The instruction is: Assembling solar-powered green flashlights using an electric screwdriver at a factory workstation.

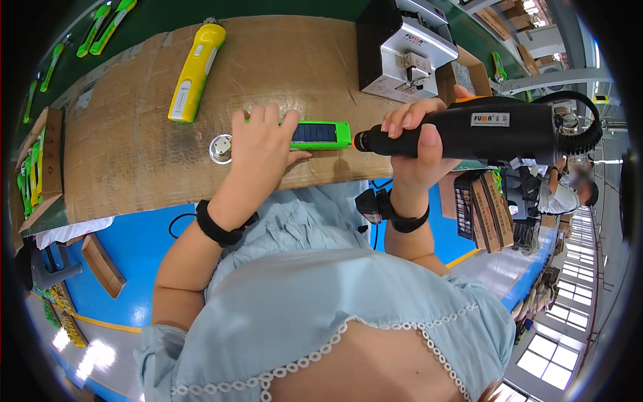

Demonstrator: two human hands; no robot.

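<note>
My left hand (263, 144) presses a green flashlight with a dark solar panel (341, 136) onto the cardboard, fingers bent over its left part and hiding it. A silver round lamp head (220, 149) shows just left of that hand. My right hand (422, 137) is wrapped round a black electric screwdriver (509, 130), held level. The screwdriver's tip points left and meets, or nearly meets, the flashlight's right end; whether it touches a screw is too small to tell. Farther off lies a yellow flashlight (196, 74), unheld.
A black and silver screw feeder (410, 57) stands at the far right of the cardboard-covered table (120, 134). An open carton (50, 167) of green and yellow pieces sits at the left edge. More green pieces (104, 27) lie far left. Cartons and a black crate (465, 204) stand right; a person (566, 194) sits beyond.
</note>
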